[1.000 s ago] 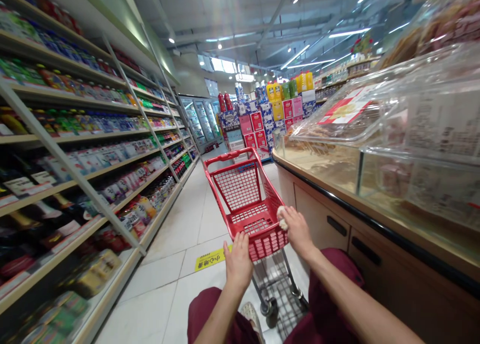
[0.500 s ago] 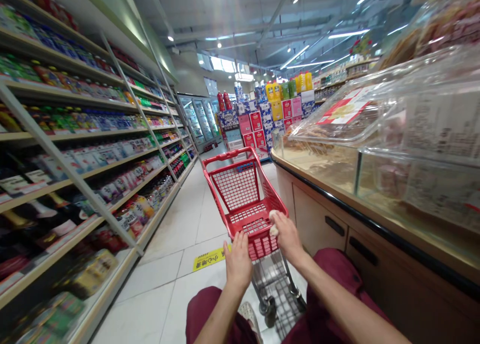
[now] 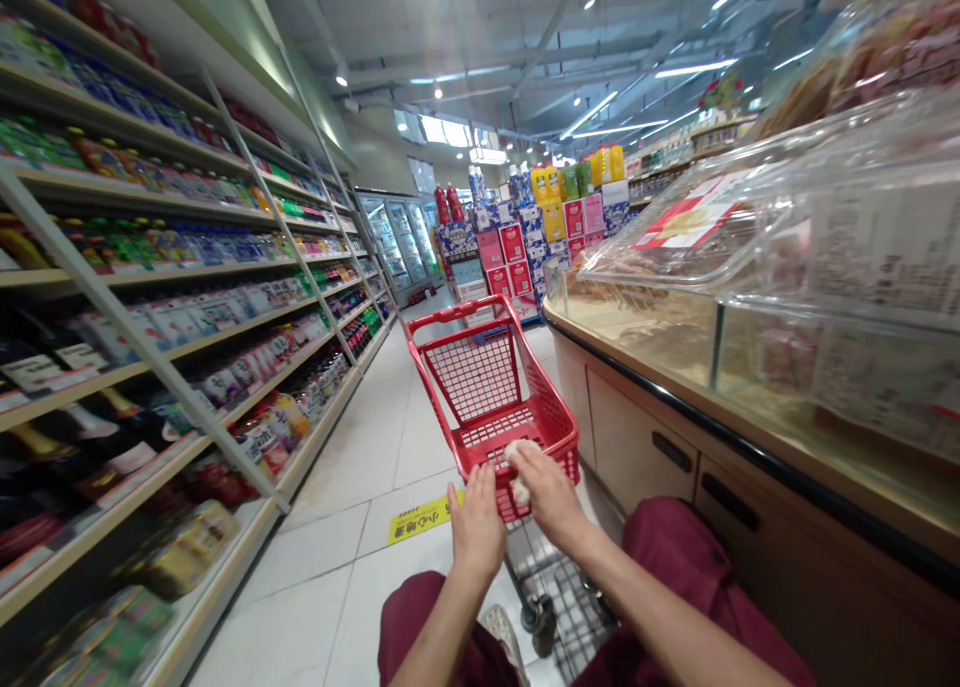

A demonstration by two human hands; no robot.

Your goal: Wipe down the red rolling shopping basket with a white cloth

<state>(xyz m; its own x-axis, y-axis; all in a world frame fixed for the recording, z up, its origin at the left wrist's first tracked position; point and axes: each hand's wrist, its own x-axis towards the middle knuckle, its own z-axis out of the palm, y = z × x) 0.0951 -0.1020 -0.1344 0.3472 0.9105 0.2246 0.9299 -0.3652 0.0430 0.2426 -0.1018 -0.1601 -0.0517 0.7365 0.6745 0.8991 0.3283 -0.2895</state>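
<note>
A red plastic shopping cart (image 3: 544,402) stands in front of me, its near end between my knees. My left hand (image 3: 478,522) lies on the near rim of its basket, fingers stretched out and the thumb apart. To the right, my right hand (image 3: 553,495) is closed on a crumpled white cloth (image 3: 520,487), pressing it to the same near rim. The cloth shows around the fingertips; the rest is covered by the hand. The two hands are close together but apart.
Drink shelves (image 3: 225,212) line the left. A wooden counter (image 3: 630,417) with glass panels and clear food boxes (image 3: 750,197) rises close on the right. Stacked drink cartons (image 3: 517,257) stand ahead. A yellow floor sticker (image 3: 418,517) lies on the tiles (image 3: 307,542).
My right hand, with the white cloth, has moved left and slightly down along the near rim, closer to my left hand. The left hand and the cart have hardly moved.
</note>
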